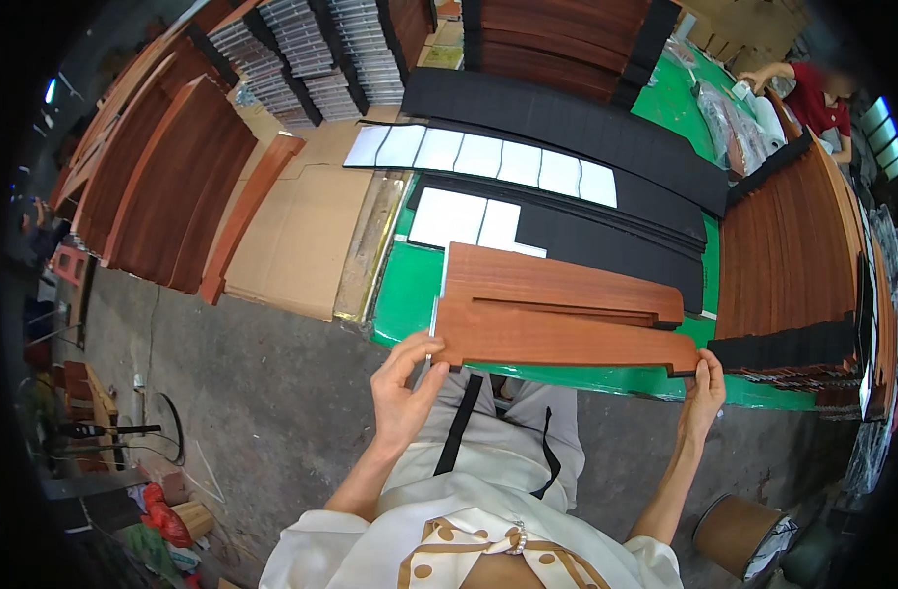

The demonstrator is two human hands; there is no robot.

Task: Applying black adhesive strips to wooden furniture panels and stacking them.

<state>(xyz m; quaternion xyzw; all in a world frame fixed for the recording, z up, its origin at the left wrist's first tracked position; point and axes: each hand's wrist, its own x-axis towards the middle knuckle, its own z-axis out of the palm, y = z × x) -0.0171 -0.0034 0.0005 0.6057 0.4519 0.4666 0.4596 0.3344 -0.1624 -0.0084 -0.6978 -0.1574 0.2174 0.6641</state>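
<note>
A long reddish-brown wooden panel (552,338) lies across the front edge of the green-topped table (395,294), between my two hands. My left hand (406,388) pinches its left end, by a thin light-coloured edge. At the other end, my right hand (702,391) grips the notched corner, thumb and fingers closed. Just behind lies a second brown panel (557,278), close against the first, with a narrow dark gap between. Beyond them are black sheets (616,240), with white rectangular pieces (459,218) and a row of white pieces (483,157) on top.
Brown panels stand stacked at the left (174,187) and right (788,265); silver-edged stacks (292,59) rise at the back. A single brown strip (253,211) rests on cardboard (292,236). Another person (812,103) works at far right. A round drum (739,535) stands on the floor.
</note>
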